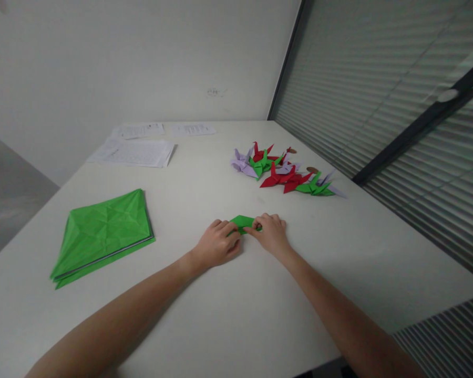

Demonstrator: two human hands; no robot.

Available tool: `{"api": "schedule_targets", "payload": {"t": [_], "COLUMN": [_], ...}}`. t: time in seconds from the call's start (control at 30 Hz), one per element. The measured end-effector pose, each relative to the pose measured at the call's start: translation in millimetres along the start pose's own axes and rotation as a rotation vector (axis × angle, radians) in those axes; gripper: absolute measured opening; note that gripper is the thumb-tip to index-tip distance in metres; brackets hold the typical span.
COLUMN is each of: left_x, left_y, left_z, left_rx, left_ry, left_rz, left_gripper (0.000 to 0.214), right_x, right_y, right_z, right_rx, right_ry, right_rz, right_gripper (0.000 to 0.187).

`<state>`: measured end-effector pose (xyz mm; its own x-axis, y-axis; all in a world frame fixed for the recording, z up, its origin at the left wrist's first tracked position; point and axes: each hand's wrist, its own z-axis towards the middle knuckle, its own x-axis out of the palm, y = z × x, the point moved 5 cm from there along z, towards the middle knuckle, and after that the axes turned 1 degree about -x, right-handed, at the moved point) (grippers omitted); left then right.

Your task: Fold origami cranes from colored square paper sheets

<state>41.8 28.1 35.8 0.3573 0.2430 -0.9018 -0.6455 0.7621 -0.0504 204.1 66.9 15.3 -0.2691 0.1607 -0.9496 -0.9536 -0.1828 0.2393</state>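
A small folded piece of green paper [242,221] lies on the white table [228,315] in front of me. My left hand [216,244] rests on its left end with fingers curled and pinching the paper. My right hand [271,232] presses the right end with fingers closed on it. Most of the paper is covered by my fingers.
A stack of green paper sheets [104,231] lies to the left. Several folded paper cranes in red, green and lilac [284,172] sit at the back right. Printed white sheets [136,152] lie at the far edge. A window with blinds [398,105] runs along the right side.
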Motion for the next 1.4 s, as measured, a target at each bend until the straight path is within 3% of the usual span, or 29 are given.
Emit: {"api": "schedule_targets", "payload": {"t": [0.07, 0.27, 0.63, 0.93, 1.4], "left_x": [3.1, 5.9, 2.8, 1.9, 2.1], "left_y": [-3.7, -5.8, -7.2, -5.7, -5.4], "left_z": [1.0, 4.3, 0.9, 2.7, 1.7], "left_rx": [0.065, 0.053, -0.016, -0.034, -0.05], "left_ry": [0.058, 0.125, 0.058, 0.132, 0.15], "left_rz": [-0.051, -0.026, 0.055, 0.037, 0.018], "left_gripper": [0.021, 0.021, 0.018, 0.025, 0.028], "right_x": [-1.2, -1.2, 3.1, 3.7, -7.0], "right_y": [1.1, 0.6, -5.6, -9.0, -42.8], "right_z": [-0.3, -0.6, 1.1, -1.4, 7.2], "right_rx": [0.001, 0.017, 0.035, 0.023, 0.146], "right_ry": [0.006, 0.004, -0.043, -0.03, -0.005], "right_rz": [-0.007, -0.006, 0.035, 0.058, 0.072], "right_gripper": [0.038, 0.038, 0.041, 0.036, 0.025]}}
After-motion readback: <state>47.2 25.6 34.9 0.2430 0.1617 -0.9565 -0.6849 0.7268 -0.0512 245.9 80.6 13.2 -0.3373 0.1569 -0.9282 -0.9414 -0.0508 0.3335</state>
